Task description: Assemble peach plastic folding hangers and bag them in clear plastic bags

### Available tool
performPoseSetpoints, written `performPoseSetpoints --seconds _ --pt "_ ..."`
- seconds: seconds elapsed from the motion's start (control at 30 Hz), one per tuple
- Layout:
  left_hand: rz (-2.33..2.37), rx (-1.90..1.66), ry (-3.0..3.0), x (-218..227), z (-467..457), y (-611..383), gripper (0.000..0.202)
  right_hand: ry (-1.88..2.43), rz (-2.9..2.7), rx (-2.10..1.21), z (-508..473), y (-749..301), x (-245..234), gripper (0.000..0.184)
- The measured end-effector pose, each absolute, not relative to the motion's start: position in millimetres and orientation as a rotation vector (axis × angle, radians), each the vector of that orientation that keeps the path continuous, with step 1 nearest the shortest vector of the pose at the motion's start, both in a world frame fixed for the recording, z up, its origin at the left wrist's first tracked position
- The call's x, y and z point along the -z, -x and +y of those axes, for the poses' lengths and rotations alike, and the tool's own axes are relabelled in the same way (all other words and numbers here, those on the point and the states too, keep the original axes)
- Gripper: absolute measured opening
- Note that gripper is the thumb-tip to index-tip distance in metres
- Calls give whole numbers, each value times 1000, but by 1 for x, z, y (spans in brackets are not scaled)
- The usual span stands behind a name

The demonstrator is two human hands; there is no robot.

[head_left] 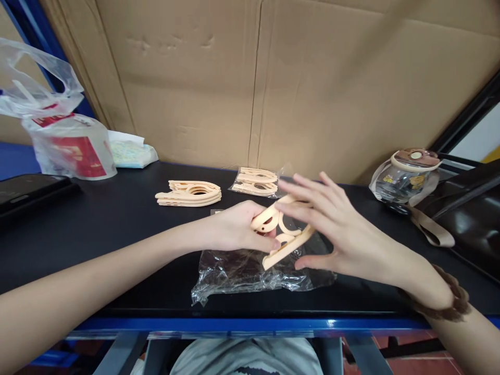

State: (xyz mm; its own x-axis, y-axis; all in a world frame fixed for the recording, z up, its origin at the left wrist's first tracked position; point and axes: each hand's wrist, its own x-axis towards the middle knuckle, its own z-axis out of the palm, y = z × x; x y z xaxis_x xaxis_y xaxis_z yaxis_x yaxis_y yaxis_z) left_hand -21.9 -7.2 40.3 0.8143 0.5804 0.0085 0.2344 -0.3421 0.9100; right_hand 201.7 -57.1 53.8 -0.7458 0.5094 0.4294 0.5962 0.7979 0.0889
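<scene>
A cream plastic folding hanger (pixel 291 245) is partly unfolded above the middle of the table. My left hand (pixel 242 226) grips its left end, thumb in front, the other fingers mostly hidden. On its right side my right hand (pixel 332 224) has its fingers stretched out and apart, the fingertips over the hanger's upper part; whether they touch it I cannot tell. Under both hands lies a crumpled clear plastic bag (pixel 234 278). Behind my left hand sits a stack of several folded hangers (pixel 189 194). More folded hangers in a clear wrapper (pixel 257 181) lie farther back.
Along the left stand a black case (pixel 35 190), a bagged white-and-red tub (pixel 78 151) and a tissue pack (pixel 130 151). At right are a clear bottle with a strap (pixel 408 177) and a dark bag (pixel 469 213). A cardboard wall (pixel 195 88) closes the back.
</scene>
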Motion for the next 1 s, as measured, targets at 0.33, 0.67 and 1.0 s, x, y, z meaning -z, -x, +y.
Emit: performPoseSetpoints --seconds 0.33,0.67,1.0 --pt "601 -319 -1999 -49 -7 24 21 992 -2552 31 -62 -209 -56 78" --pt "892 -387 -2821 -25 6 32 37 1455 -2399 374 -48 -247 -59 90" --pt "981 -99 -2818 -24 5 31 45 1424 -2645 -112 -55 -246 -58 89"
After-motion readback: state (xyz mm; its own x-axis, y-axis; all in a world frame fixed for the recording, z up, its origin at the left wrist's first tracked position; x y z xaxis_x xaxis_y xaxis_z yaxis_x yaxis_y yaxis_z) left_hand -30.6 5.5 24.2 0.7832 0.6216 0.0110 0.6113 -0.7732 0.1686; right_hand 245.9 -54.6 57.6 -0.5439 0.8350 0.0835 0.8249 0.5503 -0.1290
